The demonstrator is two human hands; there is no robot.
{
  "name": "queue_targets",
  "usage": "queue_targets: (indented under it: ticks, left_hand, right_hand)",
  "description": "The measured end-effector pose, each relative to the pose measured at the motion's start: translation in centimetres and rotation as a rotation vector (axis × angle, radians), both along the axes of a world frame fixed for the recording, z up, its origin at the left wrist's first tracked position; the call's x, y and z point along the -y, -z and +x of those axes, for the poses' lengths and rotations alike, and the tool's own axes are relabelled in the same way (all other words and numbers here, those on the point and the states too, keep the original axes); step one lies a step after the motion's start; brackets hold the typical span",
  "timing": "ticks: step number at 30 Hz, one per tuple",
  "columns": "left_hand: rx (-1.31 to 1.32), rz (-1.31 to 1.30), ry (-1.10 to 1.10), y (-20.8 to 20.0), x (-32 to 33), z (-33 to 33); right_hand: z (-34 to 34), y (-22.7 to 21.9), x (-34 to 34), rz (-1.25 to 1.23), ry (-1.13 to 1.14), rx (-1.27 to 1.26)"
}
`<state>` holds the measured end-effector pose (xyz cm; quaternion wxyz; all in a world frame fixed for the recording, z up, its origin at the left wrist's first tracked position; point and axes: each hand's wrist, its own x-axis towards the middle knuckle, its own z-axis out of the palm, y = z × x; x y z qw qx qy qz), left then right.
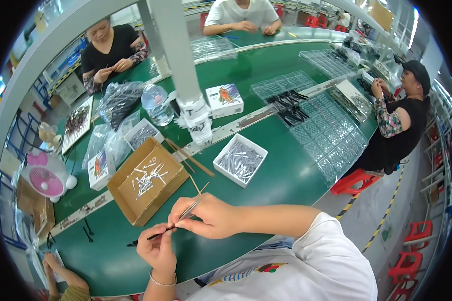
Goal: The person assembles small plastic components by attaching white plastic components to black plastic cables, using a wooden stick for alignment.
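Observation:
Near the front of the green table, my left hand (158,248) pinches a slim black stick-like part (160,234). Close against it, my right hand (211,216) is closed on a thin silver tool (189,209) that looks like tweezers. Its tip meets the black part, and my fingers hide the exact contact. Just beyond my hands stands an open cardboard box (121,198) with small white and metal pieces inside. A white box (231,176) full of small grey metal parts sits farther right.
Clear compartment trays (336,135) with black parts (291,105) lie at right. A post (178,55) rises from the table (281,170). A water jug (157,104) and pink-white fan (45,175) stand left. Scissors (88,230) lie near left; coworkers sit around.

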<state>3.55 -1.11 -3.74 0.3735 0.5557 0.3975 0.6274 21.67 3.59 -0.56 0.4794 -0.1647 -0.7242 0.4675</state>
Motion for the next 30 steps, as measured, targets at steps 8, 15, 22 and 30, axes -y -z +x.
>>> queue_targets:
  ticks: [8,15,22,30]
  left_hand:
    - [-0.083,-0.072,-0.034,0.5,-0.6,0.2]
    - [-0.113,-0.204,0.029,0.5,-1.5,0.1]
    - [0.072,-0.238,0.094,-0.7,-1.7,1.8]
    - [-0.06,-0.225,0.233,-3.6,-2.6,3.4]
  right_hand:
    - [-0.4,1.0,-0.7,-0.079,0.047,-0.011]
    - [0.2,0.5,-0.8,-0.039,0.047,0.223]
    - [2.2,0.4,-1.7,-0.205,0.15,-0.134]
    - [6.4,0.5,-2.1,-0.181,0.33,-0.089]
